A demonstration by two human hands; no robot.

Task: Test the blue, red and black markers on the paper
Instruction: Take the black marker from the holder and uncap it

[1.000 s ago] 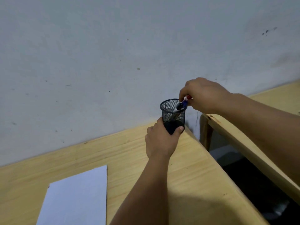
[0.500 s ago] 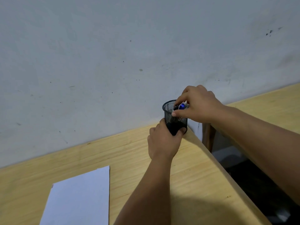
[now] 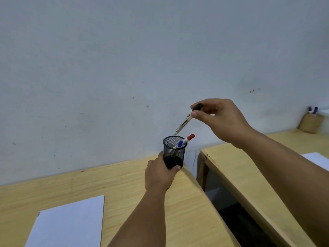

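Note:
A black mesh pen cup (image 3: 174, 150) stands at the back right corner of the wooden desk (image 3: 124, 182), against the wall. My left hand (image 3: 159, 173) grips its lower part. The red-capped marker (image 3: 189, 138) and the blue-capped marker (image 3: 180, 143) lean in the cup. My right hand (image 3: 219, 120) pinches the black-capped marker (image 3: 185, 123) near its cap, holding it tilted above the cup, its lower end just over the rim. White paper (image 3: 67, 223) lies at the desk's front left.
A second wooden desk (image 3: 236, 168) stands to the right across a dark gap (image 3: 231, 216). On it are a sheet of paper (image 3: 316, 159) and a woven pen holder (image 3: 310, 123) with markers at the far right. The grey wall runs directly behind.
My right hand has risen from the cup's rim, drawing the black-capped marker up out of the cup. The left hand has kept its hold on the cup.

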